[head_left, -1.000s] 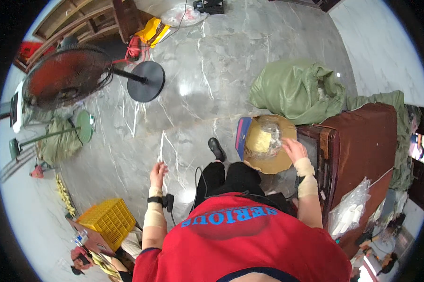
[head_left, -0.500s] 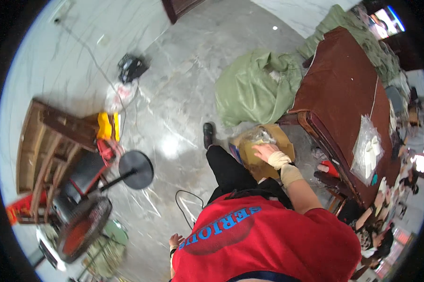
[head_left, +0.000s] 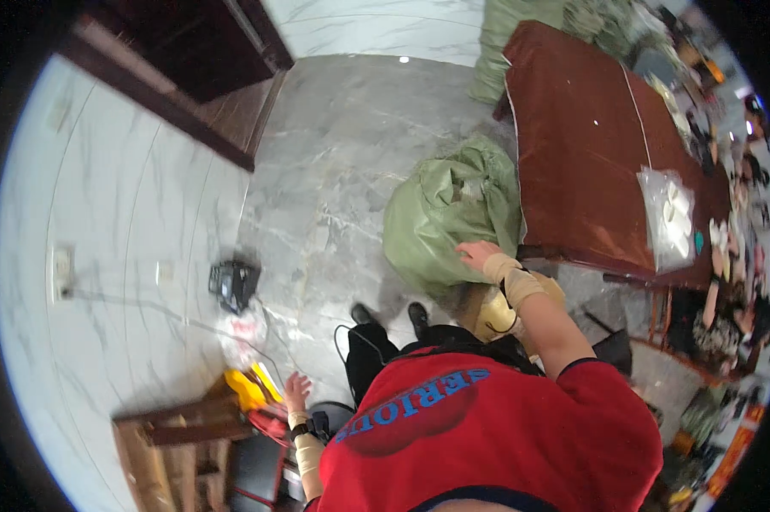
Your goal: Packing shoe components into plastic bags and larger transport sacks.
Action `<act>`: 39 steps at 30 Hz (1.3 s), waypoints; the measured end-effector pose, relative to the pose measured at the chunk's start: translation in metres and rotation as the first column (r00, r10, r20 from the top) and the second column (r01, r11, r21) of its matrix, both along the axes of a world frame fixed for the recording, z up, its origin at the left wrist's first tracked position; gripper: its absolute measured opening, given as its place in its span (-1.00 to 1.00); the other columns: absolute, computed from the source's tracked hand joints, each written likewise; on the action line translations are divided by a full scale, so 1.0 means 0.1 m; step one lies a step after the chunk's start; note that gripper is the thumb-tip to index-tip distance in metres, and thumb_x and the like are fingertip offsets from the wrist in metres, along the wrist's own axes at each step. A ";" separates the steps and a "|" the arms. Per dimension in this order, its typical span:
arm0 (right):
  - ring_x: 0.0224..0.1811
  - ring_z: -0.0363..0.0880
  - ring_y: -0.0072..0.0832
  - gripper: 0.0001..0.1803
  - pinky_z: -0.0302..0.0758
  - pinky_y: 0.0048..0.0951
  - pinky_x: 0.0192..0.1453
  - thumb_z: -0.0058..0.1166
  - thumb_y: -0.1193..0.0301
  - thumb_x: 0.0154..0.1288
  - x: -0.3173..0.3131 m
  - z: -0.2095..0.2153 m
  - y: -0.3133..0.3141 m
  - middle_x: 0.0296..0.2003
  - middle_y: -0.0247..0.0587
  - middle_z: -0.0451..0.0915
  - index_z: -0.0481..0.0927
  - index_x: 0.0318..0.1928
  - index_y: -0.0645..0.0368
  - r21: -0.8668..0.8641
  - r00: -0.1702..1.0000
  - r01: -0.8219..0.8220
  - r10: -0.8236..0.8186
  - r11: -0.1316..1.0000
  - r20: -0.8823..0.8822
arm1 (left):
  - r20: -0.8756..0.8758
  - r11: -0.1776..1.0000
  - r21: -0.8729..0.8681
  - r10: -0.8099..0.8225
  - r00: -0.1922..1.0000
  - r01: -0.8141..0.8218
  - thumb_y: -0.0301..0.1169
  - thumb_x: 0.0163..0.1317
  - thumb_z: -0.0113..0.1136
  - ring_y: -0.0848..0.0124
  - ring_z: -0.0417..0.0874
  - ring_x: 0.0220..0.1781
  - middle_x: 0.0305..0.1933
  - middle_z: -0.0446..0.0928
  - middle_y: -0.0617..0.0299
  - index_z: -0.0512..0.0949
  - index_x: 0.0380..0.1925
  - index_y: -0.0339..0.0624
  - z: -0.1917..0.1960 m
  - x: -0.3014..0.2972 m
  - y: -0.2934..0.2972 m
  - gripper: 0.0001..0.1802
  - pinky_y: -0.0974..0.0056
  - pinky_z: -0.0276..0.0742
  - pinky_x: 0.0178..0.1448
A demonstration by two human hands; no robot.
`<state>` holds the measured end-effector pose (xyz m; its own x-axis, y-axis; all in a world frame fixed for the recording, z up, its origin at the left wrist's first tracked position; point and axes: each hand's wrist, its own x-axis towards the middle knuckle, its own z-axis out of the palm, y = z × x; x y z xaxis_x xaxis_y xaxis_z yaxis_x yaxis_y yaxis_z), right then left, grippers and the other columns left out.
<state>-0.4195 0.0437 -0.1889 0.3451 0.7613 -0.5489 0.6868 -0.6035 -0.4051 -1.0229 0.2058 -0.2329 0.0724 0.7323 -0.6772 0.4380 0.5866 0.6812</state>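
Note:
My right hand [head_left: 481, 254], with beige wrapping on wrist and forearm, is at the near right side of a big light-green woven sack [head_left: 428, 218]. Its fingers are extended and hold nothing visible; I cannot tell if they touch the sack. Beneath that forearm a cardboard box [head_left: 473, 317] stands on the floor, partly hidden by my arm and body. Off to my left, my left hand [head_left: 297, 392] hangs in the air with its fingers apart. It is empty, nearest to a yellow item [head_left: 246, 390] beside dark wooden furniture [head_left: 176, 461].
A table with a brown cover [head_left: 586, 145] stands right of the sack, with a clear bag of white items [head_left: 668, 218] on it. A black object [head_left: 234, 286] and a cable lie by the left wall. A dark door [head_left: 189, 51] is at far left. Several people sit at right.
The view has turned and shifted, bringing the door into sight. My right hand has gone from over the cardboard box to the green sack. My left hand has swung outward from my side.

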 end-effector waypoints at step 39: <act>-0.01 0.46 -0.47 -0.61 0.36 -0.45 0.12 -0.19 0.37 0.28 -0.22 -1.16 1.42 -0.06 -0.21 0.54 0.45 0.07 0.28 0.077 -0.589 0.427 -0.342 -0.901 -0.732 | 0.336 0.276 -0.072 -0.898 0.284 0.959 -0.38 0.33 -0.01 0.23 0.42 0.13 0.10 0.44 0.00 0.43 0.07 -0.35 -1.68 8.34 3.76 -0.63 0.24 0.33 0.20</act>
<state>-0.4413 0.1862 -0.3052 0.4983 -0.6572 -0.5655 -0.3847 0.4169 -0.8235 -0.1892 0.5814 -0.4006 0.7410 -0.0951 -0.6647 0.6678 0.0017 0.7443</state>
